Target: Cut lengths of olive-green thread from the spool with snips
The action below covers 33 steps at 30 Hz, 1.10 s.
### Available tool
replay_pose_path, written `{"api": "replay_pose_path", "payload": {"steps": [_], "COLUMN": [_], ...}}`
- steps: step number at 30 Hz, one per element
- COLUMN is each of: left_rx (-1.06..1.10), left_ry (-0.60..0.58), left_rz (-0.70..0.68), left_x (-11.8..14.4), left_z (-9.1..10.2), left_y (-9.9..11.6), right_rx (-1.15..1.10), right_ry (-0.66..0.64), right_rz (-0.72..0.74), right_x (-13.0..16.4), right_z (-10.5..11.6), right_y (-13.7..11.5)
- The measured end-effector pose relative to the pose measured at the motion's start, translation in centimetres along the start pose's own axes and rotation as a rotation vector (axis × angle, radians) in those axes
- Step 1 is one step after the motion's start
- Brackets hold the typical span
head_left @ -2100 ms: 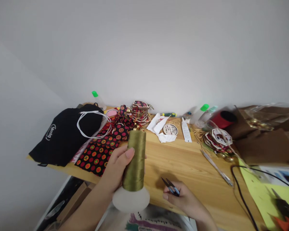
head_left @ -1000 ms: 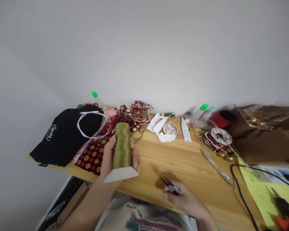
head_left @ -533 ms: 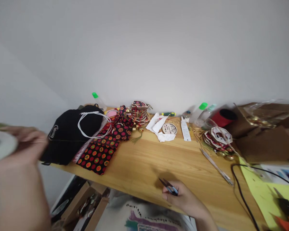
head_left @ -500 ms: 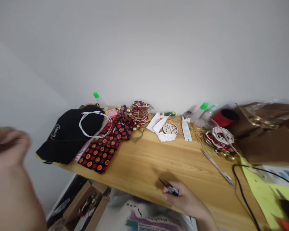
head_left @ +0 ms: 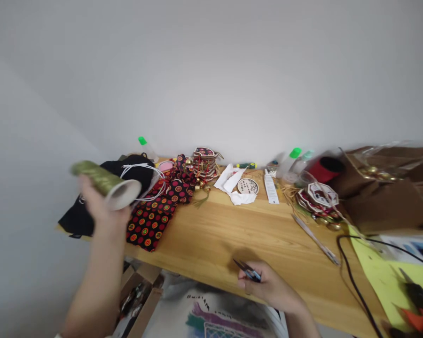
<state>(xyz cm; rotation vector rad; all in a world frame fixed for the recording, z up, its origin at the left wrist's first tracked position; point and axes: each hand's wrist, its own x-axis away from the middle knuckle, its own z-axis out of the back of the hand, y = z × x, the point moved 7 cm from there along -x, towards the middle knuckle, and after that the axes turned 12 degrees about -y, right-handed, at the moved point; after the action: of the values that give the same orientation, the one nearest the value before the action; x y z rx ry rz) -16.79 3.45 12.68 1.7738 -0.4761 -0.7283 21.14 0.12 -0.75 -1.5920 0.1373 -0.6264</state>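
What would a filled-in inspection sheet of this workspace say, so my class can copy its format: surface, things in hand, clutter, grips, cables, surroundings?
Surface: wooden tabletop, items mostly along its back and sides.
Things in hand: olive thread cone, tilted, slightly blurred; dark snips.
Clutter: black cloth bag, patterned fabric, white paper, round disc, stacked octagonal pieces.
Grips: left grip around the cone, raised; right grip holding the snips.
Cables: black cable at right, partly over a yellow sheet.
Surroundings: pale wall behind; open cardboard box below the front edge.
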Motion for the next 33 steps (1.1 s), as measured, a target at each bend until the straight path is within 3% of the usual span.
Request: {"api": "replay_pose_path", "payload": {"steps": [2,4,7,12,16,23,33], "left_rx": [0.003,-0.170,-0.296,-0.445,-0.588,-0.706,-0.734], "left_ry": [0.054,-0.058,-0.188,-0.424,-0.583,-0.609,-0.618], "left_rz": [0.194,0.390,0.426,0.370,0.213,0.101,0.056], "left_x": [0.8,2.1,3.9,5.5,5.8,5.9,6.8], "left_z": [-1.1,-2.5,-3.1,-3.6,-5.1,-5.3,-4.8], "left_y": [-3.5,-6.6,-8.5,-8.5,-7.9,-8.2,-7.8], "right_rx": [-0.025,-0.045,-0.069,-0.101,-0.120,-0.121,-0.142], "right_ry": [0.006,0.012,0.005,0.000,0.011,0.023,0.018], "right_rz": [0.006,0.014,0.015,0.019,-0.003,-0.008,-0.013], "right_x": [0.0,0.1,0.1,0.1,0.3,0.5,0.5], "right_z": [0.0,0.0,0.1,0.4,0.5,0.7,1.0], "right_y": [0.1,0.3,0.6,0.7,1.2,0.8,1.0]}}
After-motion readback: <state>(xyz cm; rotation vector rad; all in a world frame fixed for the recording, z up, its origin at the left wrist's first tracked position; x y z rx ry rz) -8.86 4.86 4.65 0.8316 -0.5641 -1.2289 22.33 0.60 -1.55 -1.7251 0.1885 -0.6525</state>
